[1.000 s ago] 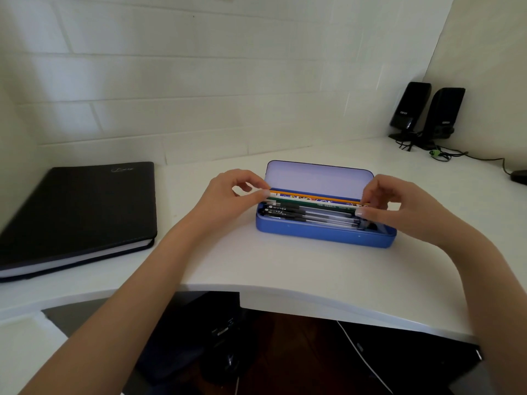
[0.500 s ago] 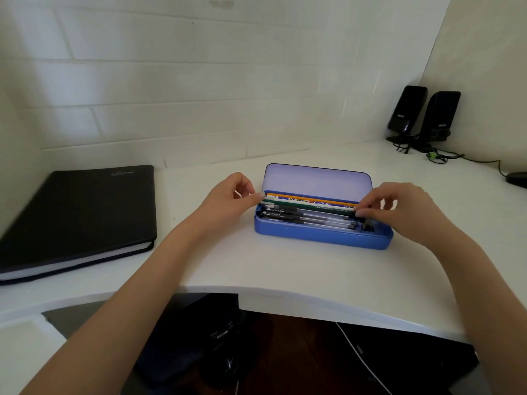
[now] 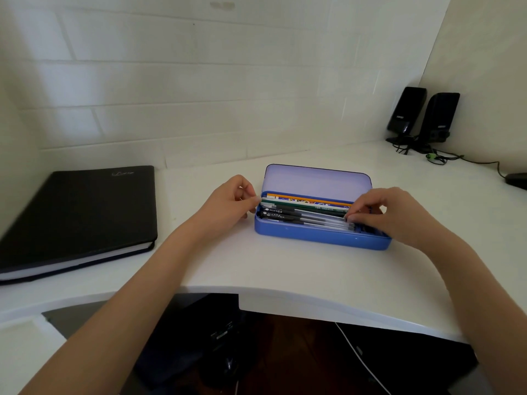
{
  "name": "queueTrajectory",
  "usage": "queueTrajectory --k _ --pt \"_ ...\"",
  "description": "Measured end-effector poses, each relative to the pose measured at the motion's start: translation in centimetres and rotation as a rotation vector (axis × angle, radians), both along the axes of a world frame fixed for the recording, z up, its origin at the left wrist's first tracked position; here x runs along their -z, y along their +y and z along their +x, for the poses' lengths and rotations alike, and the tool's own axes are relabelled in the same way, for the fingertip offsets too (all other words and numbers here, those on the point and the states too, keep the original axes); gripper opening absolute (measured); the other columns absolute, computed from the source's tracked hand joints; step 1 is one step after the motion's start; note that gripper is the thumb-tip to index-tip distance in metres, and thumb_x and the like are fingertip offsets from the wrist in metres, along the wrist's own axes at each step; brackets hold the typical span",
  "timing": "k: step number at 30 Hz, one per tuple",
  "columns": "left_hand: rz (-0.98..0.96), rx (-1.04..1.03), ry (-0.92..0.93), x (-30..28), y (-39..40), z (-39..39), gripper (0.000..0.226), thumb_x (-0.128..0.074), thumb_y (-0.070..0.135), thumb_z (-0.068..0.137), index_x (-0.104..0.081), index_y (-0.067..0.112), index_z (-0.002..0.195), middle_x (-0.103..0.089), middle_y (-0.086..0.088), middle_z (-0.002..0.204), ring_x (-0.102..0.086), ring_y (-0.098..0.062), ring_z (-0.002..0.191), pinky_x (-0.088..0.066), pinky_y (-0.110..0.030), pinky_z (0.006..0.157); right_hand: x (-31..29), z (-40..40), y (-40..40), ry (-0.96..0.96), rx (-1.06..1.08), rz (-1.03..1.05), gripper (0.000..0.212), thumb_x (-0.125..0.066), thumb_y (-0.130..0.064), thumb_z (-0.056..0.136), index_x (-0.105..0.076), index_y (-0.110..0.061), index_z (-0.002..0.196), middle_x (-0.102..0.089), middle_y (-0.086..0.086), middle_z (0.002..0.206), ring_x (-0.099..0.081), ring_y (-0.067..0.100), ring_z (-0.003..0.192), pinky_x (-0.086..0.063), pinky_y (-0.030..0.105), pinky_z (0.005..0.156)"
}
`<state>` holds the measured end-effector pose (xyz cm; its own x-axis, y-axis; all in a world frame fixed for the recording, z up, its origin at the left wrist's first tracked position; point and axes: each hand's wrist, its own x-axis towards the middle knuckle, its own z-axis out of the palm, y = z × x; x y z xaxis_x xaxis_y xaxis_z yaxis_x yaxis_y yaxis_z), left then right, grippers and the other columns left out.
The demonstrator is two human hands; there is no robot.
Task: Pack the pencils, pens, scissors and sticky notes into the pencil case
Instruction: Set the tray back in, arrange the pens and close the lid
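A blue pencil case (image 3: pixel 319 238) lies open on the white desk (image 3: pixel 285 269), its lid (image 3: pixel 316 181) tilted back. Inside lie an orange pencil (image 3: pixel 308 198), a green pencil (image 3: pixel 310 207) and several black pens (image 3: pixel 288 215), side by side. My left hand (image 3: pixel 228 203) is at the case's left end, its fingertips touching the pencil ends. My right hand (image 3: pixel 390 215) rests over the right end, fingers curled down onto the pens' tips. Scissors and sticky notes are not visible.
A thick black notebook (image 3: pixel 77 218) lies on the desk at the left. Two black speakers (image 3: pixel 422 118) with cables stand in the back right corner. A dark device (image 3: pixel 517 181) sits at the right edge. White brick walls enclose the desk.
Both hands have lowered a little, settling the pens and pencils deeper into the case. The case stays in place.
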<state>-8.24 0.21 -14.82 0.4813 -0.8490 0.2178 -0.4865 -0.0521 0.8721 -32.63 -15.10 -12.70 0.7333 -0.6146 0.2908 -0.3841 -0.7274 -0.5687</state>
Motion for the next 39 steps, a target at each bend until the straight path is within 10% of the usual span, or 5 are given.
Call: queueTrajectory --k 9,14,39 --pt "-0.029 -0.012 -0.027 0.0 0.0 0.1 0.008 -0.058 0.013 0.089 -0.052 0.016 0.086 -0.058 0.003 0.08 -0.053 -0.009 0.058 -0.039 -0.007 0.047 -0.2 0.0 0.0 -0.105 0.099 -0.083 0.009 -0.068 -0.018 0.083 -0.072 -0.024 0.077 -0.066 -0.008 0.075 -0.05 0.011 0.063 -0.038 0.012 0.066" --pt "-0.027 -0.041 -0.041 0.1 0.0 0.3 0.007 -0.057 0.019 0.09 -0.055 0.016 0.097 -0.06 0.0 0.095 -0.059 -0.013 0.066 -0.04 -0.011 0.051 -0.1 -0.6 -0.2 0.061 0.324 -0.25 0.02 -0.057 -0.021 0.09 -0.072 -0.033 0.088 -0.06 -0.015 0.072 -0.053 0.015 0.071 -0.038 0.04 0.088" --pt "0.014 -0.055 -0.039 0.0 0.0 0.2 0.002 -0.058 0.017 0.089 -0.057 0.017 0.088 -0.065 0.002 0.087 -0.062 -0.008 0.063 -0.042 -0.017 0.054 -0.8 -0.7 0.2 0.006 0.525 -0.198 0.028 -0.047 -0.015 0.078 -0.069 -0.03 0.077 -0.072 -0.003 0.07 -0.059 0.024 0.067 -0.047 0.043 0.084"
